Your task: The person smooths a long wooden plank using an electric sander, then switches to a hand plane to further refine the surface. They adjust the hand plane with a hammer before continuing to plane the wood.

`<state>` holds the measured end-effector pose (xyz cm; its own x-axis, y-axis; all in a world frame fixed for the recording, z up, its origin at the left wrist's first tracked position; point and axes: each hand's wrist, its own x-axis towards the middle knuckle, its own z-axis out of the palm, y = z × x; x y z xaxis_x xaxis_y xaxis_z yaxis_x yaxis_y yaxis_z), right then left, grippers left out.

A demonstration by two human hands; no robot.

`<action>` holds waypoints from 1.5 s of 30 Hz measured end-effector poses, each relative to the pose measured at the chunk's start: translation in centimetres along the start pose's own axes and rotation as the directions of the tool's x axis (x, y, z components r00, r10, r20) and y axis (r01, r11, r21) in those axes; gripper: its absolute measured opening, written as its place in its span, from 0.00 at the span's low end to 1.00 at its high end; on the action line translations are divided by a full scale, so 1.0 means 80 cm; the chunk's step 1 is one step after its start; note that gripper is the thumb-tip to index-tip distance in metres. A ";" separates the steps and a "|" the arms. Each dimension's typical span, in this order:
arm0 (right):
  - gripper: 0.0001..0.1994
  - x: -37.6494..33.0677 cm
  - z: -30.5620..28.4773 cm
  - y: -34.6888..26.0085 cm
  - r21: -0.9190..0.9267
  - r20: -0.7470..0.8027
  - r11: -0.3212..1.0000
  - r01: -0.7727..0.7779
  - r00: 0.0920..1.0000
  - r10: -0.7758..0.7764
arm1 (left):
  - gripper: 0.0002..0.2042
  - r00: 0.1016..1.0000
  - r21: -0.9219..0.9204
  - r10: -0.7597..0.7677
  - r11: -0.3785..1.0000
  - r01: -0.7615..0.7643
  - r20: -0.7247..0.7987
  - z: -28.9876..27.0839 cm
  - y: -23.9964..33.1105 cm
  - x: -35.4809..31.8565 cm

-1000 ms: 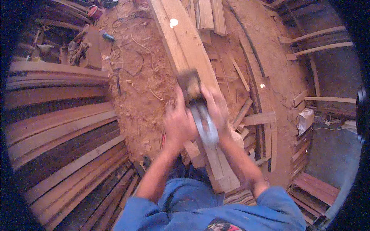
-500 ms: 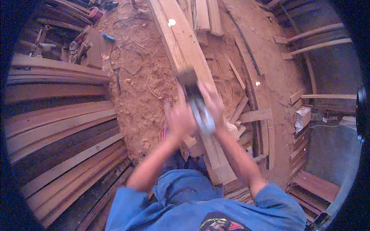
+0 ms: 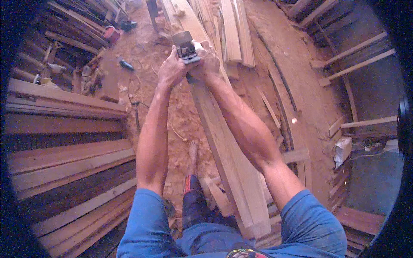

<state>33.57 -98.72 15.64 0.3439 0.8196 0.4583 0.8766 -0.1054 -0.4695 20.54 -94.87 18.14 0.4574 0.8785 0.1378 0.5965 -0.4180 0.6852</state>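
Note:
A dark metal hand plane (image 3: 186, 45) sits on a long, pale wooden beam (image 3: 228, 150). My left hand (image 3: 173, 70) is closed around the plane's left side. On its right side my right hand (image 3: 207, 61) grips it too, with a whitish covering or patch on one finger. Both arms stretch far forward along the beam. The beam runs from close to my body up to the top of the view. A curled shaving or wood chip (image 3: 178, 12) lies on the beam beyond the plane.
Stacked boards (image 3: 73, 157) fill the left side. More pale planks (image 3: 232, 36) lie right of the beam. A blue tool or bottle (image 3: 126, 65), a red container (image 3: 112, 34) and cords are on the dirt floor. A white package (image 3: 343, 151) rests at right.
Both hands have pushed the plane forward along the beam, away from my body. My arms have gone from bent to nearly straight.

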 end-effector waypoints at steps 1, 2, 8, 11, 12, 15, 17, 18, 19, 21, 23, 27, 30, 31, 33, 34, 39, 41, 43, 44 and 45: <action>0.39 0.028 0.011 0.004 0.004 -0.009 1.000 0.028 1.000 -0.028 | 0.51 0.999 0.021 -0.036 0.999 0.036 0.018 -0.006 -0.010 0.032; 0.39 0.046 0.020 0.006 -0.005 0.067 1.000 -0.009 0.998 0.009 | 0.55 0.998 0.028 -0.064 0.998 0.063 0.018 -0.006 -0.019 0.052; 0.36 -0.095 -0.054 0.008 0.062 0.158 0.996 -0.061 0.986 0.051 | 0.37 0.999 0.174 -0.014 0.984 0.021 -0.042 0.042 0.002 -0.098; 0.33 -0.319 -0.189 0.003 0.089 0.153 0.995 0.046 0.986 -0.059 | 0.43 0.987 0.051 -0.122 0.992 0.118 0.106 0.066 0.083 -0.335; 0.35 -0.385 -0.231 -0.001 0.124 0.213 0.992 0.033 0.975 -0.060 | 0.44 0.976 0.033 -0.142 0.990 0.138 0.164 0.071 0.112 -0.409; 0.36 -0.531 -0.343 -0.027 0.042 0.403 0.994 -0.096 0.913 0.072 | 0.46 0.967 -0.029 -0.122 0.991 0.132 0.225 0.061 0.182 -0.572; 0.35 -0.540 -0.359 -0.037 0.014 0.438 0.989 -0.147 0.890 0.126 | 0.46 0.881 -0.070 -0.230 0.957 0.283 0.414 0.056 0.191 -0.587; 0.35 -0.523 -0.348 -0.038 0.000 0.396 0.992 -0.128 0.911 0.118 | 0.46 0.854 -0.042 -0.243 0.955 0.294 0.460 0.058 0.178 -0.566; 0.36 -0.494 -0.331 -0.037 0.001 0.304 0.998 -0.059 0.951 0.056 | 0.46 0.909 -0.031 -0.201 0.973 0.228 0.364 0.056 0.170 -0.540; 0.34 -0.407 -0.265 -0.010 0.006 0.315 0.999 -0.041 0.948 0.037 | 0.44 0.998 0.025 0.011 1.000 -0.012 0.055 0.069 0.115 -0.440; 0.34 -0.300 -0.178 0.017 0.026 0.245 1.000 0.010 0.969 -0.016 | 0.42 0.996 0.021 -0.064 0.998 0.063 0.062 0.073 0.063 -0.321; 0.28 -0.063 -0.015 0.038 -0.094 0.045 0.986 0.138 0.990 -0.134 | 0.37 0.981 0.137 0.009 0.990 0.018 -0.196 0.051 -0.018 -0.053; 0.39 0.135 0.090 0.030 -0.036 0.068 0.996 0.086 0.994 -0.083 | 0.42 1.000 0.082 0.012 0.997 -0.013 0.011 -0.009 -0.070 0.150; 0.40 0.181 0.114 0.028 -0.055 0.176 0.998 -0.025 0.984 0.034 | 0.47 0.994 0.137 0.109 0.984 -0.110 0.018 -0.019 -0.081 0.187; 0.40 0.228 0.140 0.033 -0.013 0.122 1.000 0.021 0.992 -0.019 | 0.58 0.997 0.091 -0.013 0.996 0.006 0.076 -0.034 -0.093 0.248; 0.40 0.239 0.146 0.035 -0.042 0.167 0.998 -0.049 0.984 0.055 | 0.63 0.992 0.060 -0.088 0.995 0.083 0.092 -0.035 -0.096 0.259; 0.39 0.207 0.124 0.040 0.001 0.111 1.000 0.030 0.993 -0.030 | 0.63 0.974 0.107 -0.172 0.982 0.157 0.147 -0.023 -0.090 0.235; 0.37 0.167 0.100 0.031 0.002 0.099 0.998 0.065 0.993 -0.065 | 0.59 0.975 0.130 -0.160 0.981 0.141 0.155 -0.017 -0.078 0.189; 0.35 0.095 0.058 0.025 0.032 0.067 0.997 0.070 0.995 -0.072 | 0.48 0.993 0.134 -0.065 0.990 0.052 0.093 -0.004 -0.054 0.106; 0.35 0.042 0.029 0.022 0.036 0.105 0.999 0.014 0.994 -0.018 | 0.47 0.998 0.141 -0.032 0.990 0.024 0.054 0.005 -0.037 0.057; 0.36 -0.011 -0.003 0.021 0.053 0.061 0.996 0.071 0.995 -0.075 | 0.49 0.997 0.022 -0.034 0.999 0.032 0.065 0.012 -0.020 -0.001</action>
<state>34.77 -99.77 14.61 0.2564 0.8579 0.4453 0.8798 -0.0164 -0.4750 20.20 -94.53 16.33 0.4791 0.8751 0.0679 0.6253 -0.3946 0.6732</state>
